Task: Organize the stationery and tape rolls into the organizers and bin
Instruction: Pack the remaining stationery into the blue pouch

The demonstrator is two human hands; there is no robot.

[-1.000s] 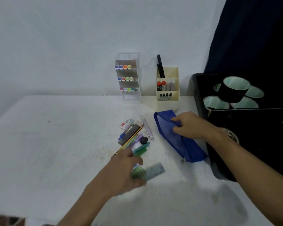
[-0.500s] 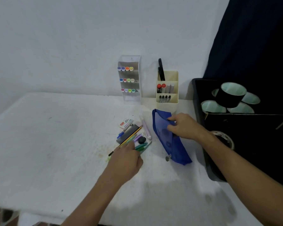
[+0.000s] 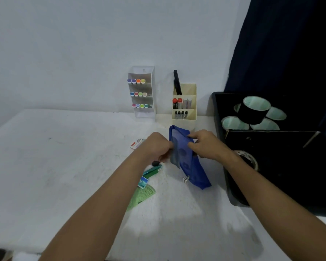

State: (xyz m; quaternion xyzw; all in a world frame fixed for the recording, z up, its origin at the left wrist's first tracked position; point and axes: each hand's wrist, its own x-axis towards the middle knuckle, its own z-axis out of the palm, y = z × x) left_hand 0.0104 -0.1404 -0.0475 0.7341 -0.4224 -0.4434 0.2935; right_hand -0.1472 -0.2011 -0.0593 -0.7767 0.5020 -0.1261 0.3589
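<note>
My right hand (image 3: pixel 205 145) pinches the open edge of a blue mesh pouch (image 3: pixel 195 173) on the white table (image 3: pixel 64 166). My left hand (image 3: pixel 156 146) is curled at the pouch mouth, gripping a handful of stationery; a grey flat piece shows through the mesh. Below the left hand lie a black cap (image 3: pixel 155 163), green pens (image 3: pixel 151 171), a small blue box (image 3: pixel 143 182) and a green protractor (image 3: pixel 141 196). A white eraser (image 3: pixel 136 144) lies to the left. A clear marker organizer (image 3: pixel 142 95) and a cream pen organizer (image 3: pixel 184 104) stand at the wall.
A black bin (image 3: pixel 271 147) at the right holds several black tape rolls (image 3: pixel 254 110) and a clear tape roll (image 3: pixel 247 157). A dark curtain (image 3: pixel 290 44) hangs behind it. The table's left half is bare white surface.
My left hand rose from the pile on the table to the pouch mouth with stationery in it. The pile is smaller. My right hand lifted the pouch's open edge.
</note>
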